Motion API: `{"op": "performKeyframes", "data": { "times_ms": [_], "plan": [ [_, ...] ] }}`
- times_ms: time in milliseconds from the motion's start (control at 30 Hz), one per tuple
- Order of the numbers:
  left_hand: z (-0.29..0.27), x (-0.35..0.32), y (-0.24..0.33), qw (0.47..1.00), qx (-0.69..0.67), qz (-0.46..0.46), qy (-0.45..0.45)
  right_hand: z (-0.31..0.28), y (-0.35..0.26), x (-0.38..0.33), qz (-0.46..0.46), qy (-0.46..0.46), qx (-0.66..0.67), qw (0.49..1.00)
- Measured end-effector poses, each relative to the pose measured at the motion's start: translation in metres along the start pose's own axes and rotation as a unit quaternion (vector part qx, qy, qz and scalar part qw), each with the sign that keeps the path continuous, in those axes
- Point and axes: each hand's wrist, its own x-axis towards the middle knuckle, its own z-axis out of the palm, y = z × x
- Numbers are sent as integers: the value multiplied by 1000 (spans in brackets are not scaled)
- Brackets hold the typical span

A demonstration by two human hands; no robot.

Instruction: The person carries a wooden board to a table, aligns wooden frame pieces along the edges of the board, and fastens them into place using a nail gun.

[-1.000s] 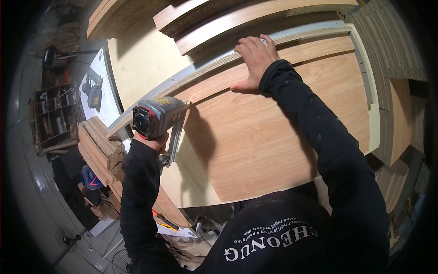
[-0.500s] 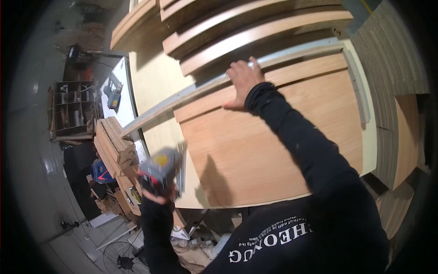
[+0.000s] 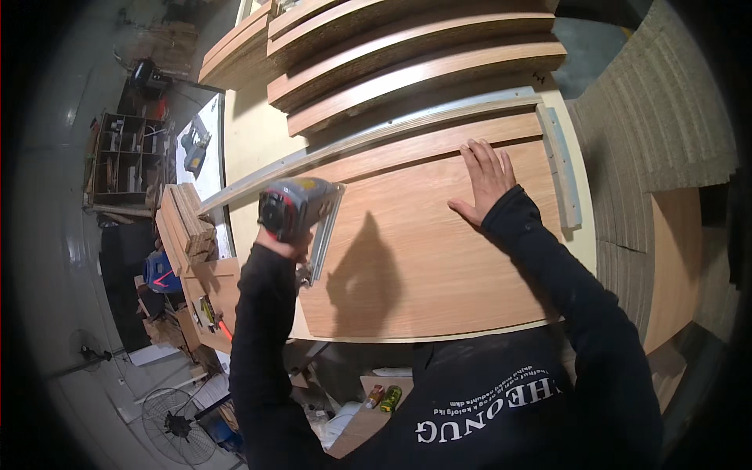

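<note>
In the head view, a dim workshop with a smooth grey floor (image 3: pixel 55 235) surrounds a pale, matt tabletop (image 3: pixel 249 129). Along its far part lie long boards (image 3: pixel 423 82) with smooth, glossy faces and rough edges. A tall pile of coarse, layered grey-brown sheets (image 3: pixel 615 149) stands to the right; a short stack of wooden pieces (image 3: pixel 186 227) sits to the left, and a round wire fan (image 3: pixel 178 424) is below it.

A flat, fine-grained wooden panel (image 3: pixel 439 251) lies on the tabletop before the person, with a narrow wooden strip (image 3: pixel 407 155) along its far edge. Straight metal-backed rails (image 3: pixel 352 141) border the far and right sides.

The left hand (image 3: pixel 286 247) has its fingers wrapped round the handle of a bulky grey nail gun (image 3: pixel 296 205), its nose near the strip; contact cannot be told. The right hand (image 3: pixel 489 192) rests on the panel, fingers spread and holding nothing, their tips at the strip.
</note>
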Motion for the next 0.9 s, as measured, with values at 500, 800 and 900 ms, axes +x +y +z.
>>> {"op": "performKeyframes", "data": {
  "times_ms": [500, 800, 900],
  "plan": [
    [12, 53, 24, 992, -22, -127, 7, 3, 17, -9, 32, -31, -5, 999],
    [13, 48, 24, 991, 1, -133, 18, 3, 16, -9, 32, -28, -5, 999],
    [13, 46, 28, 990, 9, -143, 4, 2, 18, -9, 34, -23, 0, 999]
  ]
}}
